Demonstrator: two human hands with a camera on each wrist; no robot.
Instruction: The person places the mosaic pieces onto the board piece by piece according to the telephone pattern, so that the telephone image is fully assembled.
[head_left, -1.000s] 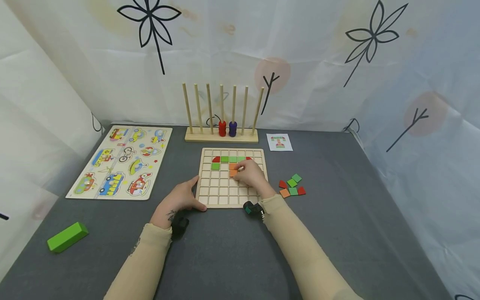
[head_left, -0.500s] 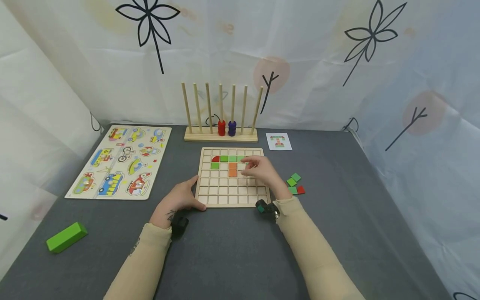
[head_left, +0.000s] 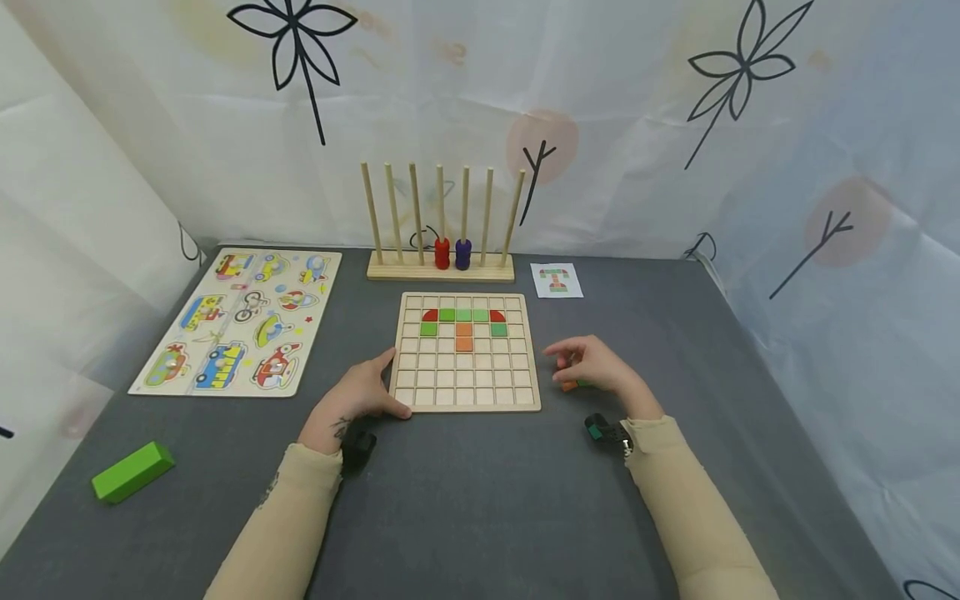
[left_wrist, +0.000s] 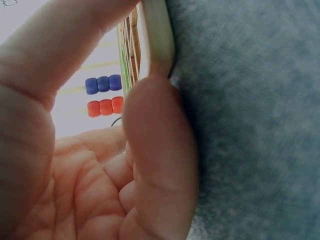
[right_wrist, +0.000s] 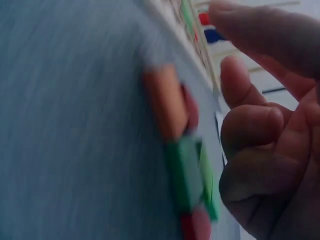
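Note:
In the head view a gridded wooden board (head_left: 464, 379) carries a T-like set of red, green and orange tiles (head_left: 464, 336). My left hand (head_left: 354, 406) touches the board's left edge and near-left corner with spread index finger and thumb; the thumb (left_wrist: 160, 150) lies against the corner in the left wrist view. To the right of the board, my right hand (head_left: 600, 371) hovers over loose pieces, its fingers loosely bent and holding nothing. Beneath it, the right wrist view shows an orange piece (right_wrist: 167, 102), a green piece (right_wrist: 184, 175) and red pieces (right_wrist: 197, 225), slightly blurred.
Behind the board stands a peg rack (head_left: 386, 272) with red beads (head_left: 442, 254) and blue beads (head_left: 463, 254). A pattern card (head_left: 557, 281) lies back right, a picture puzzle (head_left: 240, 325) at left. One green block (head_left: 132, 472) rests at front left.
My right hand has moved from the board to the loose pieces on the right. A green tile is now visible below the board's right-hand red tile. My left hand has stayed in place.

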